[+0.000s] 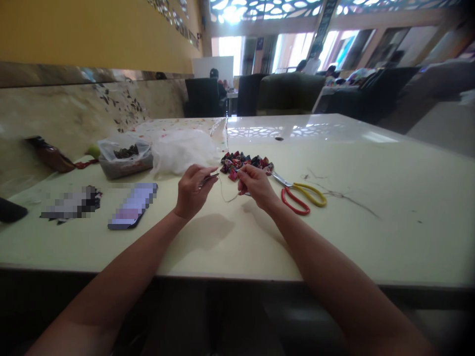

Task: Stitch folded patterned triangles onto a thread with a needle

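Observation:
My left hand [193, 190] pinches a small dark folded piece [209, 179], perhaps cloth, between thumb and fingers. From it a thin thread [222, 194] droops in a loop towards my right hand [255, 184]. That hand is closed in a pinch at the thread's other end; whether it also holds a needle I cannot make out. Just beyond my right hand lies a pile of small puffy patterned cloth pieces [243, 160] in red, blue and dark colours. Scissors [305, 194] with one red and one yellow handle lie to the right of that hand.
On the left stand a bag-lined tub [126, 160], white fluffy stuffing [185, 148], a phone [134, 205] and a blurred-out item [72, 202]. Loose threads [343, 196] lie right of the scissors. Chairs [291, 94] and people are beyond the table's far edge.

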{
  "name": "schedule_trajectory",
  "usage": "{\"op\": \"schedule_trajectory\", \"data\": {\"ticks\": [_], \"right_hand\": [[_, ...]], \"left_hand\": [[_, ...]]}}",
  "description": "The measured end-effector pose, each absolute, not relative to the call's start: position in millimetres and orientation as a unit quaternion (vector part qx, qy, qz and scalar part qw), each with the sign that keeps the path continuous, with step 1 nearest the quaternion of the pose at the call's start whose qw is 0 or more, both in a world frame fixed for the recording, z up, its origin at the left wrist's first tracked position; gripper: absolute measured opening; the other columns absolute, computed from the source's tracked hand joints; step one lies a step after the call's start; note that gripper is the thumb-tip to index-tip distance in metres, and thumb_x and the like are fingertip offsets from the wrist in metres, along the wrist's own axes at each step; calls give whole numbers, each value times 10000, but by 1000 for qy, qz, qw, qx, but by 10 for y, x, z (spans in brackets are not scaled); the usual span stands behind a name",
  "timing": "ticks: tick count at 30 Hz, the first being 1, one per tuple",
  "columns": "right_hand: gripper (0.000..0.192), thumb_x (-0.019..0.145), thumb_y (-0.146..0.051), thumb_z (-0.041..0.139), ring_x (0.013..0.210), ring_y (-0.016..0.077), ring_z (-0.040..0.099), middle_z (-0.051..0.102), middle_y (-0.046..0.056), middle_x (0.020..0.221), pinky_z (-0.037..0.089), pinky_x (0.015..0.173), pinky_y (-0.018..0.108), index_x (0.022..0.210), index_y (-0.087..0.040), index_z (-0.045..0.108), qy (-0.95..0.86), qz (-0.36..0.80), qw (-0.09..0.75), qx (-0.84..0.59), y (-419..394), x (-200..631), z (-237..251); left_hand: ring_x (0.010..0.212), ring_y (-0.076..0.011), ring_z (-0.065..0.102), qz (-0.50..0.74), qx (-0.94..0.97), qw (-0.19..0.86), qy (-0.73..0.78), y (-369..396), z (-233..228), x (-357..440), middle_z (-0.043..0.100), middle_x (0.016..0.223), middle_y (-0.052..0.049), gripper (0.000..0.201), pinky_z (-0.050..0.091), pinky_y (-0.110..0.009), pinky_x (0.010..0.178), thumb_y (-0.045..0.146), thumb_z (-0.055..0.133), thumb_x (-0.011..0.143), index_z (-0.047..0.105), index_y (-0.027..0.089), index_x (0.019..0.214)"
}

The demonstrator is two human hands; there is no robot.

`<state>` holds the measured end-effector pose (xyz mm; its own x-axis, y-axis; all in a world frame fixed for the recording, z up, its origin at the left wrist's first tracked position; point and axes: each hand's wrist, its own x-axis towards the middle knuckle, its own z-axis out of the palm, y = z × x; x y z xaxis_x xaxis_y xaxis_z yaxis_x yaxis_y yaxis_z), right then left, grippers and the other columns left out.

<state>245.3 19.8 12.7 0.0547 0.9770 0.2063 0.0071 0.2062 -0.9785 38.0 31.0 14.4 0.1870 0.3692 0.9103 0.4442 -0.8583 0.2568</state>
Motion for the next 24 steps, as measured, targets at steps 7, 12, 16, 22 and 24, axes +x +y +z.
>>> {"op": "schedule_trajectory", "data": {"ticks": [7,12,16,22,24], "right_hand": [[237,949,-222,616,441,73,502,587,-40,519,473,444,182,720,-209,554,-551,423,550,-465,200,2448,119],[211,942,-185,571,425,81,485,564,-44,499,456,435,196,734,-215,551,-562,417,545,-463,211,2439,83],[187,932,-226,589,443,91,408,443,-68,500,503,454,235,748,-226,554,-577,405,541,-459,234,2435,62],[96,903,-279,621,570,125,426,435,-32,650,482,442,231,827,-237,579,-601,359,549,-457,260,2403,23],[98,905,-286,612,570,126,420,451,-29,672,471,443,234,840,-244,551,-598,362,549,-458,256,2387,13]], "left_hand": [[838,-140,690,-572,-781,62,-244,358,122,378,710,923,-27,130,586,-266,798,195,753,947,786,217,1071],[791,-137,665,-588,-764,-16,-267,331,144,397,686,869,-22,42,565,-260,764,204,749,925,791,206,920],[743,-137,643,-585,-710,-209,-333,326,128,416,689,846,-29,98,547,-261,699,275,772,864,777,178,872],[667,-114,603,-528,-553,-524,-375,383,53,466,682,740,-7,390,524,-260,674,426,922,630,744,149,837],[654,-103,593,-509,-523,-568,-381,389,47,480,668,725,6,442,526,-256,675,434,955,562,734,150,818]]}}
